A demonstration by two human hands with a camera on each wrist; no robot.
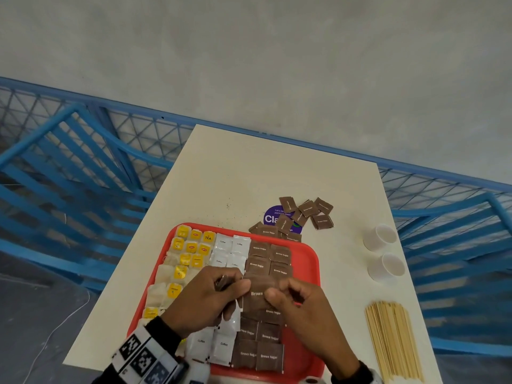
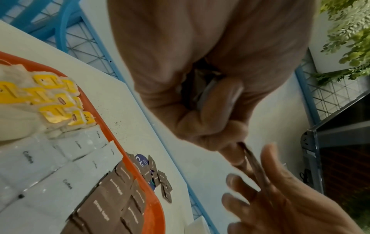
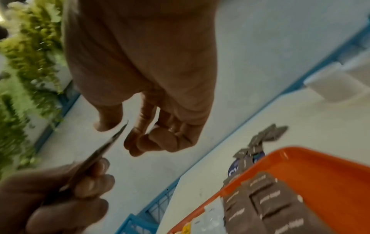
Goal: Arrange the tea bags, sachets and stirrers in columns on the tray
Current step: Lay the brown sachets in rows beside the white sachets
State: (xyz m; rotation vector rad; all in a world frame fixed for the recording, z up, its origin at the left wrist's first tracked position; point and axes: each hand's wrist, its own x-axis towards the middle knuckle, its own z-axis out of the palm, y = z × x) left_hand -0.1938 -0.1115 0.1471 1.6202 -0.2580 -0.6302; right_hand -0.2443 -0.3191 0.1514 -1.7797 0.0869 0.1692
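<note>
A red tray [image 1: 310,261] holds yellow-tagged tea bags [image 1: 188,250] on its left, white coffee sachets [image 1: 230,250] in the middle and brown sugar sachets [image 1: 270,259] on the right. Above the brown column, my left hand [image 1: 210,297] pinches one brown sugar sachet [image 1: 256,293] by its edge and keeps a few more tucked in its palm [image 2: 208,88]. My right hand [image 1: 302,309] is at the sachet's other end. Its thumb and loosely curled fingers lie on either side of the sachet [image 3: 96,158], with gaps showing in the right wrist view.
Loose brown sachets [image 1: 304,212] lie on the white table beyond the tray, partly over a purple sticker [image 1: 273,217]. Two white paper cups [image 1: 381,236] stand at the right. A bundle of wooden stirrers [image 1: 393,342] lies at the near right. Blue metal chairs flank the table.
</note>
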